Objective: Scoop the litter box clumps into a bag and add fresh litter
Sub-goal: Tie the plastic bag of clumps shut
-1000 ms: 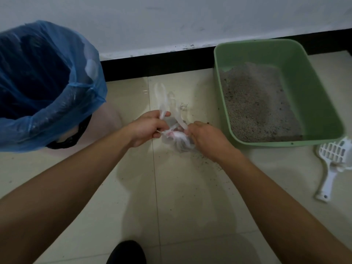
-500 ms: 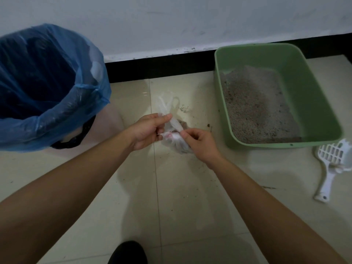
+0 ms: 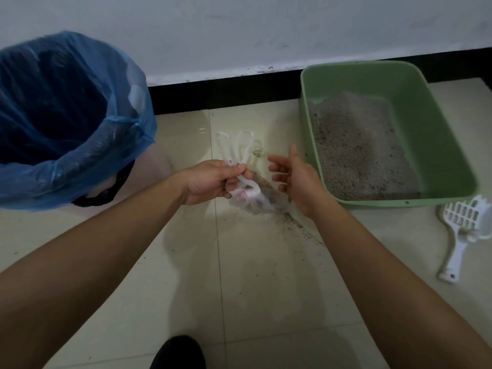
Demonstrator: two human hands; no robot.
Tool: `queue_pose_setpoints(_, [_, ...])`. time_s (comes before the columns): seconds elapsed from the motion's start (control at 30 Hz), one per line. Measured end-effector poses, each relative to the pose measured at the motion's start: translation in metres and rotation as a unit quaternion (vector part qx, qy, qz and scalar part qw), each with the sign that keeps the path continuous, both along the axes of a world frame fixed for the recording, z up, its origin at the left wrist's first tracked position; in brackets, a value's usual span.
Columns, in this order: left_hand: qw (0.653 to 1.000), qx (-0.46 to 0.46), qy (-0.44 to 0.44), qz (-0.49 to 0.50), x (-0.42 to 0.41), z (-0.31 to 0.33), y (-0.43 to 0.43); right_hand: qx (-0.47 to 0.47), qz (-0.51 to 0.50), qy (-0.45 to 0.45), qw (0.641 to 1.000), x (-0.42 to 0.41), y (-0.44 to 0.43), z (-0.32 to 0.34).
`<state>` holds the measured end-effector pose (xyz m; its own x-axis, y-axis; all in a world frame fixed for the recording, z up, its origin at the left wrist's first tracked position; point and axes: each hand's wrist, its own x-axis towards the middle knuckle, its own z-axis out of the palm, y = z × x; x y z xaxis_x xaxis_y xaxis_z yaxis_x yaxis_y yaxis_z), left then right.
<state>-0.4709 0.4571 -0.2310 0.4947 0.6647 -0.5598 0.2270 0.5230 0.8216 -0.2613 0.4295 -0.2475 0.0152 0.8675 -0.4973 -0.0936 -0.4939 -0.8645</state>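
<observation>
A small clear plastic bag (image 3: 255,201) with grey clumps inside lies on the tiled floor in the middle. My left hand (image 3: 210,181) grips its knotted neck, and the white handle loops (image 3: 239,147) stick up beyond my fingers. My right hand (image 3: 292,177) hovers just right of the bag with fingers spread, holding nothing. The green litter box (image 3: 436,129) stands to the right, with grey litter (image 3: 356,147) heaped toward its left side. A white slotted scoop (image 3: 463,230) lies on the floor at the box's near right corner.
A bin lined with a blue bag (image 3: 80,150) stands open at the left. Spilled litter grains (image 3: 295,225) are scattered on the tiles near the bag. A white wall with black skirting (image 3: 226,94) runs behind. A dark shoe tip (image 3: 178,352) shows at the bottom.
My right hand has let go of the bag's handles and opened, drawing slightly right. My left hand keeps its grip on the knot, with the loops now standing free above it.
</observation>
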Motion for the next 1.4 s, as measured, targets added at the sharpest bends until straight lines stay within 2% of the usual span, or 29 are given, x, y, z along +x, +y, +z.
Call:
queue_pose_setpoints(0.07, [1.000, 0.003, 0.007, -0.025, 0.002, 0.003, 0.000, 0.009, 0.015, 0.024, 1.000, -0.002, 0.007, 0.008])
queue_pose_setpoints(0.2, [0.997, 0.016, 0.017, -0.070, 0.009, 0.007, -0.001, 0.056, 0.081, -0.015, 0.995, -0.014, 0.019, 0.025])
queue_pose_setpoints(0.37, [0.995, -0.018, -0.085, 0.056, 0.006, 0.003, 0.002, 0.124, -0.075, 0.042, 0.989, -0.012, 0.019, 0.028])
queue_pose_setpoints(0.5, [0.984, -0.041, -0.118, 0.128, 0.008, -0.001, -0.001, 0.082, -0.150, 0.180, 0.969, -0.010, 0.008, 0.027])
queue_pose_setpoints(0.57, [0.978, -0.050, -0.125, 0.159, 0.009, -0.003, -0.004, 0.059, -0.187, 0.197, 0.960, -0.008, 0.001, 0.025])
queue_pose_setpoints(0.77, [0.987, -0.009, -0.097, 0.129, 0.009, -0.009, -0.009, 0.037, -0.220, 0.198, 0.955, -0.006, -0.008, 0.017])
queue_pose_setpoints(0.97, [0.987, -0.062, -0.110, 0.104, 0.000, -0.004, -0.006, 0.041, -0.212, 0.230, 0.949, -0.001, -0.004, 0.019])
queue_pose_setpoints(1.17, [0.976, -0.096, -0.139, 0.136, 0.004, -0.002, -0.002, -0.005, -0.203, 0.201, 0.958, -0.002, -0.011, 0.011])
queue_pose_setpoints(1.4, [0.982, 0.009, -0.062, 0.178, 0.013, 0.000, -0.011, -0.024, -0.165, 0.151, 0.974, -0.003, -0.011, 0.013])
